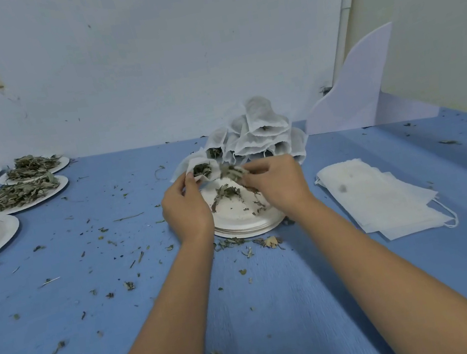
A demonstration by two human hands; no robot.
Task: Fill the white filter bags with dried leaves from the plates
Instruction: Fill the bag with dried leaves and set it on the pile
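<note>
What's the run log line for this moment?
left hand: holds open white filter bag | right hand: pinches dried green leaves at bag mouth | white paper plate: nearly empty

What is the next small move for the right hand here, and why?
Probably the right hand should carry its pinch of dried leaves leftward into the open mouth of the filter bag that the left hand holds: the leaves sit just beside the opening, not yet inside.
</note>
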